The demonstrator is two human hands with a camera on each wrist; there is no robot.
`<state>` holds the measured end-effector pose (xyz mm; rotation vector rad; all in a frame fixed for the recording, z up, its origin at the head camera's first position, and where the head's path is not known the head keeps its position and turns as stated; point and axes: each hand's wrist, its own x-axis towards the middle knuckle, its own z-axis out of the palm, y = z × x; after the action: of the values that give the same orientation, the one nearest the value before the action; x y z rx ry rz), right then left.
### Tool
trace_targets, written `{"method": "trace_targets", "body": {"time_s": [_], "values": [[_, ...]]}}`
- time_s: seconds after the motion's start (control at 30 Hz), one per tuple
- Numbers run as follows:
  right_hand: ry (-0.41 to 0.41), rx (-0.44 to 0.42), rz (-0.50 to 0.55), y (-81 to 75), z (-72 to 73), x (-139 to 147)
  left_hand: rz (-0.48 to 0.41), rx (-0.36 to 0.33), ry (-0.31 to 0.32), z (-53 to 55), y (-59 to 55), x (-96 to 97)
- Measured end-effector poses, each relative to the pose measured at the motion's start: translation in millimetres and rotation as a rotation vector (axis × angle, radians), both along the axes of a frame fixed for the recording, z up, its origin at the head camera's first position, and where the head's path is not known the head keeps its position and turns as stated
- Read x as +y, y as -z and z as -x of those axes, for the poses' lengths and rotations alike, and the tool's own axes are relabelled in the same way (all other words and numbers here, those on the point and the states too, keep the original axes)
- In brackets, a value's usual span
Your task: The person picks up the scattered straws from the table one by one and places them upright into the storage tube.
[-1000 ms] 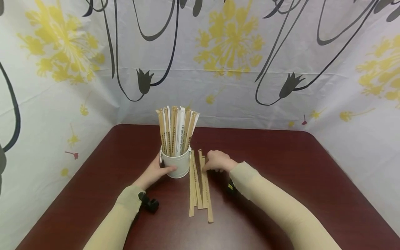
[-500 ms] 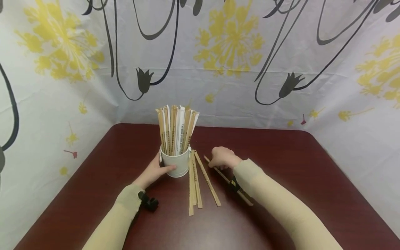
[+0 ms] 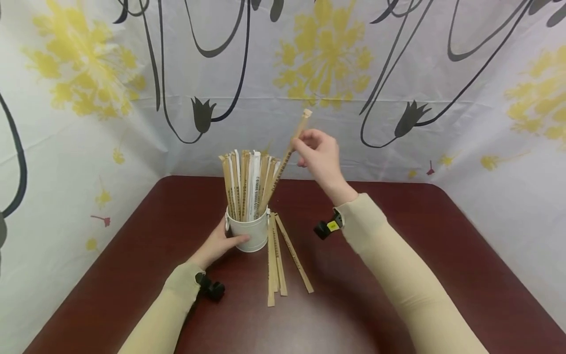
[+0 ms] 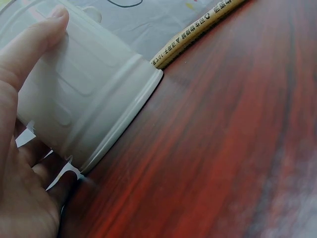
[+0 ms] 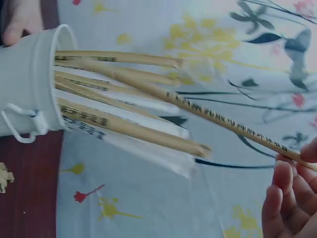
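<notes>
A small white bucket [image 3: 254,239] stands upright on the table, packed with brown and white paper-wrapped straws [image 3: 243,191]. My left hand [image 3: 217,247] holds its left side, thumb across the front; the left wrist view shows fingers curled around the bucket [image 4: 84,84]. Above and right of the bucket, my right hand [image 3: 322,156] pinches a brown paper-wrapped straw [image 3: 287,156] near its upper end. That straw slants down left, its lower end at the bucket's mouth among the others. In the right wrist view, thumb and fingertips grip the held straw [image 5: 223,120].
Several loose brown-wrapped straws [image 3: 271,270] lie just right of the bucket, one angled apart [image 3: 295,255]. The dark red table [image 3: 376,216] meets a patterned cloth [image 3: 327,132] behind it. Wrist cameras [image 3: 325,228] sit on both wrists.
My right hand drew brown straw wrapping away from the loose group, then rose and moved over beside the bucket with a straw tilted into its mouth. My left hand stayed put.
</notes>
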<state>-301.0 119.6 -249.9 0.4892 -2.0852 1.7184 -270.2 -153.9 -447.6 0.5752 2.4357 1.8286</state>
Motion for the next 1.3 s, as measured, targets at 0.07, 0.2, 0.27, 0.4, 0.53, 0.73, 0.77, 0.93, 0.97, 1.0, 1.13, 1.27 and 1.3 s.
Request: {"method": "trace_targets", "body": {"time_s": [0.07,0.2,0.27,0.4,0.53,0.73,0.77,0.93,0.97,1.0,1.13,1.27,1.3], "values": [[0.005,0.035,-0.053,6.3,1.9,-12,-0.008,-0.001,-0.008,-0.9,-0.1,-0.7],[-0.02,0.031,-0.208,38.1,4.6,-26,-0.007,0.005,-0.007,-1.3,0.6,-1.3],[-0.035,0.002,-0.295,58.4,3.3,-30,-0.016,0.007,0.002,-0.9,1.2,-0.9],[-0.079,-0.087,-0.417,93.2,-0.1,-27,-0.03,0.008,0.014,0.5,2.1,2.0],[-0.089,-0.181,-0.615,114.2,1.1,-17,-0.022,0.019,0.019,0.6,1.2,2.4],[-0.124,-0.321,-1.05,139.5,3.4,-8,-0.003,0.032,-0.003,-0.5,0.7,0.0],[-0.132,-0.337,-1.094,142.6,3.1,-7,-0.001,0.028,-0.006,-0.6,0.8,-0.2],[-0.123,-0.385,-1.223,147.8,1.4,-4,-0.011,0.014,-0.006,-1.2,0.9,-0.2],[-0.12,-0.395,-1.24,147.4,1.5,-3,-0.012,0.011,-0.009,-1.1,1.1,-0.2],[-0.117,-0.407,-1.255,146.8,1.8,-1,-0.012,0.01,-0.009,-1.0,1.2,-0.2],[-0.13,-0.473,-1.239,141.1,5.1,14,-0.013,0.004,-0.009,-0.2,1.9,-0.5],[-0.144,-0.505,-0.993,119.4,12.3,32,-0.008,0.009,0.002,0.1,1.6,-0.5],[-0.159,-0.496,-0.896,110.3,13.9,35,-0.006,0.011,0.002,0.4,1.3,-0.4]]}}
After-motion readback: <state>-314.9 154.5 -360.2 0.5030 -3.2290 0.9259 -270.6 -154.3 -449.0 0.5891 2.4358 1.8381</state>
